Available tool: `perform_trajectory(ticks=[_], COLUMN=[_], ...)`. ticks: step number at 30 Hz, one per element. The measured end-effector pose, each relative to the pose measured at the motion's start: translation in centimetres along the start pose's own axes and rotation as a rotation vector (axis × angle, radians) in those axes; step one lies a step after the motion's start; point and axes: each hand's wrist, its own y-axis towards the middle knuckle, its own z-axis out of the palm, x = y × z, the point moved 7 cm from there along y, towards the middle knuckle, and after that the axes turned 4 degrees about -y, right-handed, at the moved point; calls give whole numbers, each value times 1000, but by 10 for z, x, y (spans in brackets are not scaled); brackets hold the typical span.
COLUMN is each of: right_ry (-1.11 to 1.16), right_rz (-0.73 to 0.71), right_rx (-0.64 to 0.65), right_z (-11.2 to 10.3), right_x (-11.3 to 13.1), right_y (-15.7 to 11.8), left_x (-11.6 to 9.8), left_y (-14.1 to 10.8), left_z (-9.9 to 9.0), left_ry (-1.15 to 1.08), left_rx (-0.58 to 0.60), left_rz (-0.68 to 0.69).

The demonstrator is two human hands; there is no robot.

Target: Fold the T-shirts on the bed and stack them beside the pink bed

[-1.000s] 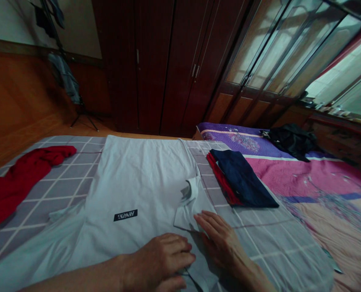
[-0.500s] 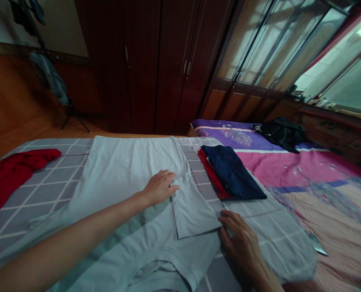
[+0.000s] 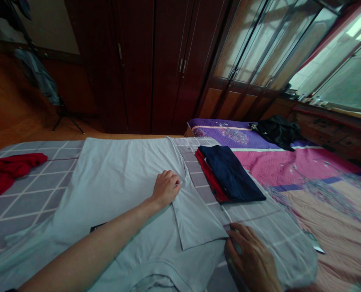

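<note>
A light grey T-shirt (image 3: 116, 174) lies spread on the checked bedsheet, its neckline toward me and one sleeve folded over its right part. My left hand (image 3: 166, 187) rests at the inner end of that sleeve, fingers curled and closed on a pinch of the cloth. At the sleeve's outer corner, my right hand (image 3: 250, 253) pinches the hem between thumb and fingers. Beyond the right hand sits a folded stack with a navy garment (image 3: 233, 172) on top and a red one (image 3: 212, 178) beneath.
A red garment (image 3: 10, 172) lies at the bed's left edge. Another bed with a pink and purple cover (image 3: 259, 162) stands at the right, with a black garment (image 3: 279, 130) on it. Dark wardrobes (image 3: 137, 73) line the back.
My left hand has closed its fingers on the cloth. My right hand has shifted slightly toward me and right with the sleeve's corner. The view has turned slightly; a dark label now shows beside my left forearm.
</note>
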Motion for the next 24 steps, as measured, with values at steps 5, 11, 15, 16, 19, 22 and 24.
perform_trajectory(ticks=[5,11,15,16,19,22,24], right_ry=[-15,401,581,581,548,493,428], right_rz=[-59,-176,-222,-217,-180,-159,-187], right_rx=[-34,12,114,141,210,202,201], right_z=[-24,-30,20,35,70,78,75], right_x=[3,65,99,101,94,79,71], right_y=[11,84,128,135,142,139,137], left_x=[-6,-16,-10,-9,-5,-2,-2], left_y=[-2,-7,-10,-11,-14,-15,-13], left_z=[1,4,10,13,20,23,24], left_ry=[-29,-78,-88,-89,-78,-53,-42], left_rx=[-28,11,60,93,203,247,247], left_rz=[51,179,166,163,158,139,133])
